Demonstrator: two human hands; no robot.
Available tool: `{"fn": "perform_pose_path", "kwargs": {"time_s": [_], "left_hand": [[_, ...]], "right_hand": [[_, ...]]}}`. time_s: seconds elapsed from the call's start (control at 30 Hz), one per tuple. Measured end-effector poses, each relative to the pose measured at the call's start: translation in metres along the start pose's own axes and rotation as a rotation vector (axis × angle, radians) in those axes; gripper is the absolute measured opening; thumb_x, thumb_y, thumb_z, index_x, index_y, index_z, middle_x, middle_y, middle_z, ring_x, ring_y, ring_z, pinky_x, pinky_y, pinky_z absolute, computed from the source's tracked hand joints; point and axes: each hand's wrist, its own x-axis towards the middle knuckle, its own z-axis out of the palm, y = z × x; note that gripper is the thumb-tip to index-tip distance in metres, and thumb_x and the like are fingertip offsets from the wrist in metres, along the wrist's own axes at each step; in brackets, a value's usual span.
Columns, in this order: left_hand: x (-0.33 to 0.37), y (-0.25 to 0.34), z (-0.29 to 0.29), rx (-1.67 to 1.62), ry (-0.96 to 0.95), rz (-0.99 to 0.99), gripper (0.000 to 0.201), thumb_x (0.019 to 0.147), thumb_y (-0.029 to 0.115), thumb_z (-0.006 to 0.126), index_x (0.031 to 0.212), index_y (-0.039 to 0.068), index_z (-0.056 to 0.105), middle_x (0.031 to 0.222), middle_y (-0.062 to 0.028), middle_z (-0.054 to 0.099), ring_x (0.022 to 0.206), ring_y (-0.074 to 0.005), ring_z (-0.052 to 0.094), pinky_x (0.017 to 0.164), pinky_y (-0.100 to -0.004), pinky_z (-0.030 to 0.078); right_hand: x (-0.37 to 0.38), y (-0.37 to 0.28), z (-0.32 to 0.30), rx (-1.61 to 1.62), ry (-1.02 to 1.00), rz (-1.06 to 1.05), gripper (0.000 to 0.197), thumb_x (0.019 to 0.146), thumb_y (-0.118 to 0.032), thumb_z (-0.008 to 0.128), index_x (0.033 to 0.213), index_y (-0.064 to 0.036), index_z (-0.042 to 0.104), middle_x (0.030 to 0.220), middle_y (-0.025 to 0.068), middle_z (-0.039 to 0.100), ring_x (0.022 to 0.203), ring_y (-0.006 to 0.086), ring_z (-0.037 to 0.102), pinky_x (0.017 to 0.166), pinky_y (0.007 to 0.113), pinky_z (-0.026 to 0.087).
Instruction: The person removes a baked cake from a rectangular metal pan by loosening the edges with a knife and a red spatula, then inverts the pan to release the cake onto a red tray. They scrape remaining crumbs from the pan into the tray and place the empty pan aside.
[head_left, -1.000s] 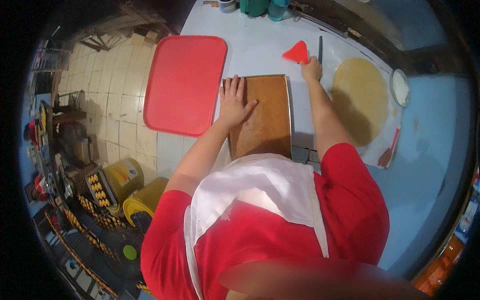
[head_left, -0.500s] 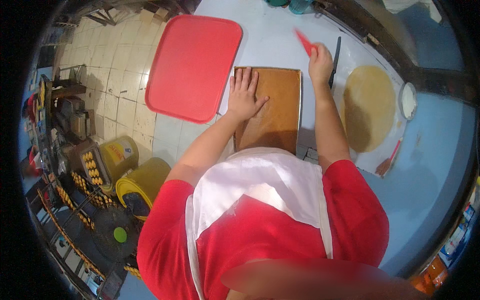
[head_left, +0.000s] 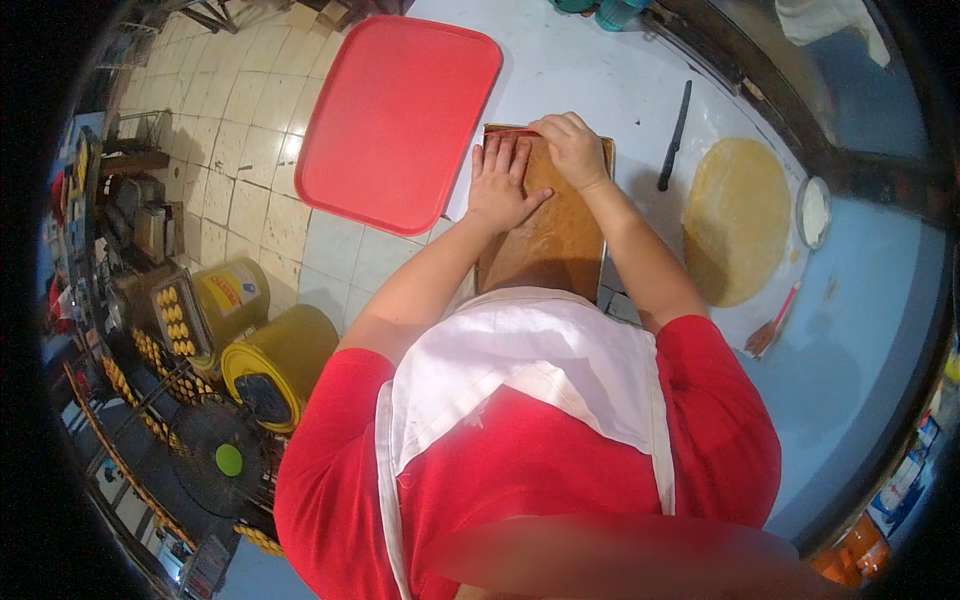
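A brown rectangular slab [head_left: 545, 240] lies in a shallow metal tray on the white table, straight in front of me. My left hand [head_left: 503, 185] rests flat on the slab's far left part, fingers spread. My right hand [head_left: 572, 150] sits at the far edge of the slab with its fingers curled over a red scraper [head_left: 505, 129]. Only a thin red strip of the scraper shows beside the hand. The two hands nearly touch.
A large red plastic tray [head_left: 400, 120] lies left of the slab. To the right are a black knife [head_left: 675, 135], a round flat sheet of dough [head_left: 738, 220], a small white bowl [head_left: 813, 212] and a brush [head_left: 772, 325]. Yellow drums [head_left: 285, 365] stand on the tiled floor at left.
My right hand has come left from the table by the knife, bringing the red scraper to the slab's far edge. My left hand has slid farther up the slab.
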Motion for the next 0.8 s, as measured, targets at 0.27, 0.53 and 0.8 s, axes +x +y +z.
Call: {"fn": "perform_pose_path", "kwargs": {"time_s": [0.27, 0.53, 0.8], "left_hand": [[0.0, -0.003, 0.003, 0.057, -0.029, 0.012, 0.104, 0.096, 0.078, 0.051, 0.168, 0.005, 0.034, 0.172, -0.0214, 0.031, 0.163, -0.0426, 0.017, 0.13, -0.0649, 0.006], [-0.001, -0.004, 0.004, 0.012, -0.011, 0.013, 0.102, 0.096, 0.076, 0.054, 0.167, 0.005, 0.036, 0.17, -0.0215, 0.034, 0.162, -0.0422, 0.019, 0.13, -0.0648, 0.006], [-0.005, -0.005, -0.002, -0.086, 0.07, 0.042, 0.095, 0.094, 0.07, 0.064, 0.163, 0.009, 0.043, 0.16, -0.0212, 0.045, 0.156, -0.0413, 0.032, 0.129, -0.0663, 0.013]], "right_hand": [[0.005, -0.013, 0.031, -0.123, -0.147, 0.131, 0.016, 0.09, -0.012, 0.064, 0.101, -0.01, 0.075, 0.102, 0.007, 0.069, 0.103, 0.0323, 0.067, 0.083, 0.049, 0.058], [0.012, -0.002, 0.034, -0.144, -0.523, 0.236, 0.021, 0.096, -0.018, 0.061, 0.107, -0.0103, 0.077, 0.102, 0.0181, 0.078, 0.099, 0.0397, 0.074, 0.088, 0.053, 0.058], [0.016, 0.01, 0.031, -0.056, -0.621, 0.363, 0.025, 0.1, -0.025, 0.06, 0.115, -0.0174, 0.078, 0.105, 0.0173, 0.078, 0.1, 0.04, 0.074, 0.089, 0.052, 0.057]]}}
